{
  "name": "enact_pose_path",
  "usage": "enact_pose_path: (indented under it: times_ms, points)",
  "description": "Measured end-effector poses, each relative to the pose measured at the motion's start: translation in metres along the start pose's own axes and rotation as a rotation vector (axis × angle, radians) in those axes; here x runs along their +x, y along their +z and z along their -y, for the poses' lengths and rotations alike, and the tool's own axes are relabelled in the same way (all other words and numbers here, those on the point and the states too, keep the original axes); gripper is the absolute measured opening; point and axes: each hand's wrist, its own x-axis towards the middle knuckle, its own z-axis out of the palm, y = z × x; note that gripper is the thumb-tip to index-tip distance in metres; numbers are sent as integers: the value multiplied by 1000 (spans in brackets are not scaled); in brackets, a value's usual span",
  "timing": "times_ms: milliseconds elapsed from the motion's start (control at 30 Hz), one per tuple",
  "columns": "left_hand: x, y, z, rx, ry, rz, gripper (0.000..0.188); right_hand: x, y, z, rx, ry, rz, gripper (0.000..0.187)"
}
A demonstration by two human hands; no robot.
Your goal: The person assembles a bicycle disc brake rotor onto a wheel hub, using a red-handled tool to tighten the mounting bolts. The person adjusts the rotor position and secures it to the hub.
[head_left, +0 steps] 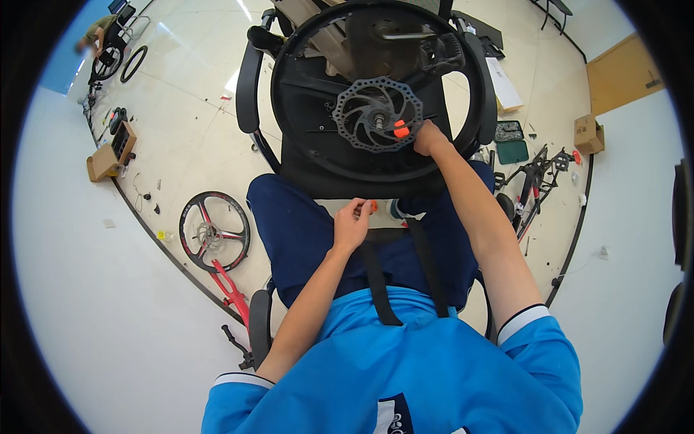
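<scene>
A black three-spoked wheel [289, 153] lies across a black office chair in front of me, its hub facing up. On the hub sits a grey metal brake disc [350, 130] with a wavy edge and cut-outs. A small orange piece [401, 130] shows at the disc's right side. My right hand [430, 139] is closed at that same edge, some of its fingers hidden by the disc. Lower down, between my knees, my left hand [350, 226] pinches another small orange-red piece [373, 206], apart from the wheel.
Chair armrests [249, 87] flank the wheel. On the floor at left lies a red-and-black wheel [186, 217] beside a red fork [233, 295]. A bicycle frame [536, 181], green case [512, 152] and cardboard box [589, 134] are at right. Another person [97, 35] works far left.
</scene>
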Motion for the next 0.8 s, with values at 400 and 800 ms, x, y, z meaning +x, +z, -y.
enact_pose_path:
  times_ms: [400,800]
  points:
    - [4,3,1,-7,-16,7,23,-36,-32,15,69,-123,-94,21]
    - [55,-26,-40,-416,86,-147,24,-144,-52,40,1555,102,-318,27]
